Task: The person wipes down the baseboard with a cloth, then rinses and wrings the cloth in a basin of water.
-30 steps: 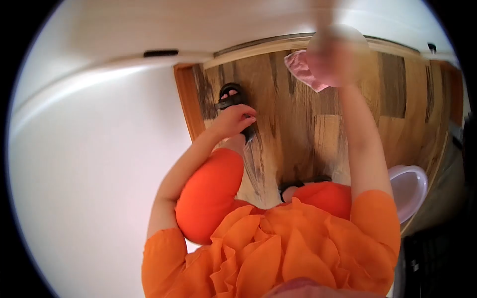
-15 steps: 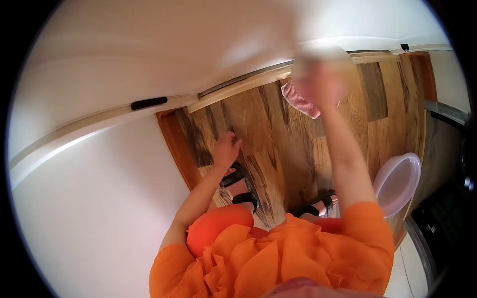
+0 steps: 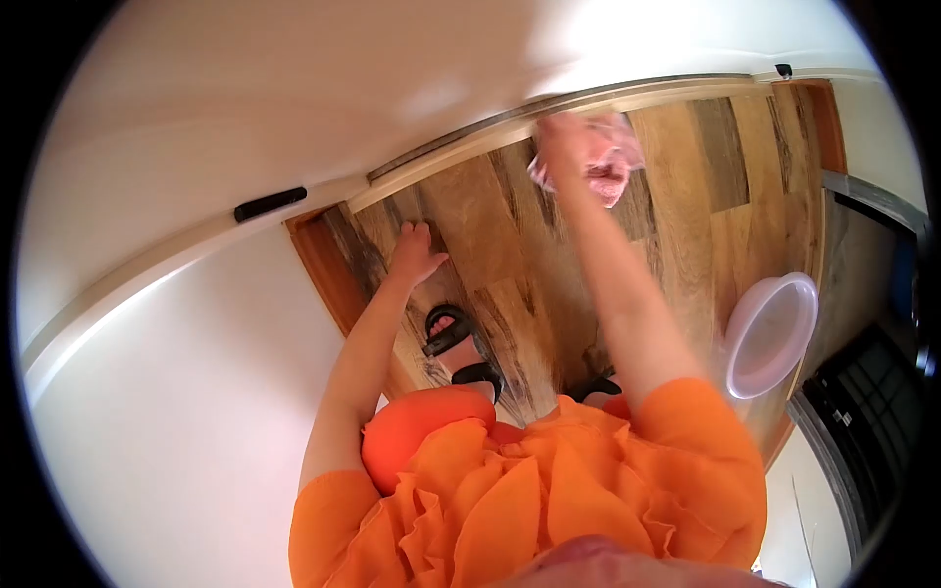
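At the far edge of the wood-patterned floor (image 3: 676,186), near the pale strip (image 3: 461,147), my right hand (image 3: 563,147) is closed on a pink cloth (image 3: 616,157). The cloth is bunched up, spreading out to the right of the fingers, and a little smeared by motion. My left hand (image 3: 418,257) is over the floor to the left, in front of a foot in a black sandal (image 3: 451,333). It holds nothing, and its thumb stands apart from the loosely bent fingers.
A translucent whitish basin (image 3: 772,338) stands at the right. Beyond it is a dark black-framed object (image 3: 867,421). White panels rise ahead and at the left, one bearing a black handle (image 3: 271,204). A brown wooden post (image 3: 325,279) borders the floor's left side.
My right hand has swept to the left with the pink cloth, along the floor's far edge. My left hand has shifted slightly left and forward. The view has shifted a little.
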`<action>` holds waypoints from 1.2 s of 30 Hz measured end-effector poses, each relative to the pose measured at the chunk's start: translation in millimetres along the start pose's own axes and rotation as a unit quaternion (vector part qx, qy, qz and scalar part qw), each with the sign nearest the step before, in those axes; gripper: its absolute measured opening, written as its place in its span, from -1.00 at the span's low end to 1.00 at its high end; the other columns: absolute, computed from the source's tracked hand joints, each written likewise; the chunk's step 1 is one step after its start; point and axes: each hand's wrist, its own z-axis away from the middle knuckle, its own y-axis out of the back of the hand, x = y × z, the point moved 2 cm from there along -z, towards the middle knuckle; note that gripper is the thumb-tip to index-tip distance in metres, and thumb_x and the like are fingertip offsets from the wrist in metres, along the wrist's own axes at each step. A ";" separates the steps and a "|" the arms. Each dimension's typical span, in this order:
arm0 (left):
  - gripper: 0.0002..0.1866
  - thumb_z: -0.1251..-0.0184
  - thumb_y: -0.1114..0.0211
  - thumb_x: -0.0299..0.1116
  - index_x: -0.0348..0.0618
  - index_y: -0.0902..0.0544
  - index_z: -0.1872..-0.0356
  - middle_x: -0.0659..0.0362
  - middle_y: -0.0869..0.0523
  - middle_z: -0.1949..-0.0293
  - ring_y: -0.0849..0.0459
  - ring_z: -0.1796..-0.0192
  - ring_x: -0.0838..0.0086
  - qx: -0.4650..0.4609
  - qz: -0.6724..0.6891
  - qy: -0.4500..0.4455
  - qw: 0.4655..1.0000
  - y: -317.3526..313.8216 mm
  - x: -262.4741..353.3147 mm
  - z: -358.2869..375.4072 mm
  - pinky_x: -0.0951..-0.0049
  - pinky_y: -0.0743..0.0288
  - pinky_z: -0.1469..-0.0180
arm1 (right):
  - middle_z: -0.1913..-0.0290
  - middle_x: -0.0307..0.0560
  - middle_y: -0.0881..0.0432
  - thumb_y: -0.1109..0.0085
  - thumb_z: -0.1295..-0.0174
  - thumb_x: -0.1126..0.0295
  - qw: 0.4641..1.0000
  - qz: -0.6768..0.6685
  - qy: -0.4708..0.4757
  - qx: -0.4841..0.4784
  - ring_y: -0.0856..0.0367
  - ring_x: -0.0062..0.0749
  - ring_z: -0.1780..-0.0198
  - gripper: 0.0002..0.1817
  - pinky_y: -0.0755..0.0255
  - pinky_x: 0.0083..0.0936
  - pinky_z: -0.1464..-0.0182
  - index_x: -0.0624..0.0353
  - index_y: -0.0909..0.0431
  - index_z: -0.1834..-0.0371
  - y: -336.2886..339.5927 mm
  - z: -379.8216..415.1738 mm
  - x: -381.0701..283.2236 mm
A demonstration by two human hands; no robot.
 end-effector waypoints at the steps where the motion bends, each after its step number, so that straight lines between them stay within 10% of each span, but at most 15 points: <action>1: -0.56 0.05 -0.52 -0.32 -0.24 -0.39 0.33 -0.04 -0.39 0.21 -0.50 0.15 0.04 0.001 -0.013 0.001 1.000 3.4 5.4 1.0 0.18 -0.42 0.14 | 0.23 -0.18 -0.61 -0.11 -0.17 0.30 0.990 -0.088 0.064 0.086 -0.59 -0.30 0.19 -0.90 -0.47 -0.33 0.21 -0.03 -0.63 0.37 -7.9 2.5 -5.4; 3: -0.57 0.05 -0.52 -0.33 -0.23 -0.40 0.34 -0.04 -0.39 0.21 -0.49 0.16 0.04 0.010 -0.019 -0.004 1.000 5.0 9.1 1.6 0.18 -0.42 0.15 | 0.26 -0.25 -0.62 -0.10 -0.14 0.41 0.914 -0.258 0.192 0.248 -0.61 -0.31 0.30 -0.87 -0.48 -0.31 0.27 -0.09 -0.63 0.33 -15.7 15.4 -12.8; 6: -0.59 0.03 -0.51 -0.34 -0.23 -0.39 0.35 -0.03 -0.39 0.22 -0.49 0.17 0.05 0.016 -0.014 -0.020 1.000 0.4 -3.0 3.5 0.19 -0.42 0.15 | 0.42 -0.19 -0.55 -0.12 -0.14 0.33 0.974 -0.173 0.077 0.124 -0.59 -0.30 0.28 -0.91 -0.50 -0.32 0.25 -0.04 -0.59 0.48 -7.2 2.7 42.7; 8: -0.60 0.03 -0.51 -0.34 -0.22 -0.39 0.36 -0.02 -0.39 0.22 -0.48 0.18 0.06 0.024 -0.014 -0.035 0.999 -2.4 -5.8 1.7 0.20 -0.42 0.15 | 0.40 -0.22 -0.55 -0.14 -0.09 0.34 0.942 -0.183 0.031 0.281 -0.58 -0.31 0.26 -0.95 -0.51 -0.34 0.23 -0.07 -0.58 0.48 -10.7 7.4 49.4; 11: -0.59 0.03 -0.51 -0.33 -0.20 -0.38 0.36 -0.01 -0.38 0.22 -0.47 0.19 0.07 -0.003 -0.049 0.005 0.999 4.1 4.5 0.1 0.20 -0.41 0.16 | 0.35 -0.26 -0.55 -0.16 -0.01 0.35 0.996 0.029 -0.078 -0.032 -0.54 -0.34 0.19 -0.93 -0.47 -0.40 0.12 -0.12 -0.59 0.42 1.6 1.6 2.1; 16: -0.55 0.04 -0.53 -0.29 -0.19 -0.37 0.35 -0.01 -0.38 0.21 -0.48 0.19 0.07 0.010 -0.042 -0.010 0.999 0.2 -3.7 -4.7 0.20 -0.41 0.18 | 0.30 -0.29 -0.61 -0.16 0.01 0.43 0.929 -0.146 0.238 0.242 -0.57 -0.44 0.24 -0.90 -0.51 -0.47 0.27 -0.10 -0.58 0.44 -0.3 17.1 12.5; 17: -0.55 0.04 -0.53 -0.28 -0.19 -0.37 0.35 -0.01 -0.38 0.21 -0.48 0.19 0.07 0.021 -0.038 -0.023 0.999 -6.2 -11.8 -4.1 0.20 -0.42 0.18 | 0.27 -0.29 -0.63 -0.13 -0.02 0.48 0.980 -0.103 0.143 0.096 -0.60 -0.42 0.25 -0.88 -0.51 -0.45 0.25 -0.09 -0.58 0.47 10.1 12.8 36.8; 18: -0.55 0.05 -0.54 -0.28 -0.19 -0.37 0.36 -0.01 -0.39 0.21 -0.49 0.19 0.07 0.020 -0.038 -0.021 0.999 -4.1 -9.7 -4.6 0.20 -0.42 0.18 | 0.27 -0.27 -0.61 -0.14 -0.01 0.48 0.918 -0.367 0.090 0.122 -0.59 -0.32 0.23 -0.85 -0.47 -0.35 0.19 -0.13 -0.62 0.45 -25.0 -5.5 69.9; 23: -0.55 0.06 -0.54 -0.29 -0.19 -0.37 0.36 0.00 -0.39 0.23 -0.50 0.20 0.06 0.012 -0.036 0.003 0.999 -1.1 -1.5 -3.5 0.20 -0.42 0.17 | 0.13 -0.09 -0.57 -0.11 -0.04 0.45 0.999 0.004 -0.026 -0.035 -0.50 -0.23 0.00 -0.86 -0.39 -0.39 0.01 0.06 -0.58 0.31 30.0 17.5 10.6; 25: -0.55 0.06 -0.54 -0.29 -0.20 -0.37 0.37 -0.01 -0.39 0.23 -0.50 0.21 0.06 0.003 -0.039 0.016 0.999 -0.6 0.1 -6.4 0.20 -0.42 0.17 | 0.11 -0.12 -0.56 -0.11 -0.06 0.41 0.948 -0.241 0.136 0.159 -0.47 -0.25 -0.02 -0.87 -0.35 -0.42 -0.04 0.03 -0.58 0.31 -7.8 35.2 -13.9; 28: -0.54 0.06 -0.54 -0.30 -0.20 -0.36 0.37 -0.01 -0.39 0.24 -0.50 0.22 0.06 0.010 -0.033 0.010 0.999 -1.8 -3.2 -5.5 0.21 -0.42 0.17 | 0.12 -0.18 -0.55 -0.13 -0.03 0.40 0.897 -0.267 0.200 0.289 -0.47 -0.25 -0.01 -0.88 -0.35 -0.41 -0.04 0.02 -0.57 0.34 -7.2 40.7 27.5; 29: -0.54 0.06 -0.54 -0.30 -0.20 -0.36 0.38 -0.02 -0.39 0.24 -0.50 0.22 0.06 0.012 -0.031 0.005 0.999 -3.6 -6.1 -3.9 0.21 -0.42 0.18 | 0.11 -0.25 -0.54 -0.11 -0.02 0.42 0.951 -0.089 0.188 0.230 -0.46 -0.27 -0.01 -0.91 -0.36 -0.37 -0.04 0.01 -0.55 0.39 -26.1 26.1 46.7; 33: -0.54 0.09 -0.55 -0.31 -0.20 -0.35 0.41 -0.02 -0.38 0.25 -0.50 0.22 0.06 0.030 -0.020 -0.012 0.999 -3.0 -4.1 -1.8 0.20 -0.41 0.17 | 0.15 -0.21 -0.52 -0.06 -0.01 0.50 0.927 -0.262 -0.002 0.267 -0.47 -0.24 0.02 -0.87 -0.39 -0.32 -0.03 0.03 -0.53 0.36 -18.4 18.7 60.9; 36: -0.54 0.10 -0.55 -0.32 -0.20 -0.34 0.42 -0.02 -0.38 0.26 -0.48 0.25 0.06 0.017 -0.037 0.007 0.999 0.5 -1.0 -5.2 0.18 -0.40 0.19 | 0.27 -0.14 -0.53 -0.04 -0.01 0.54 0.965 -0.130 0.077 0.214 -0.50 -0.18 0.07 -0.88 -0.42 -0.38 0.01 0.06 -0.53 0.42 -39.2 20.2 14.2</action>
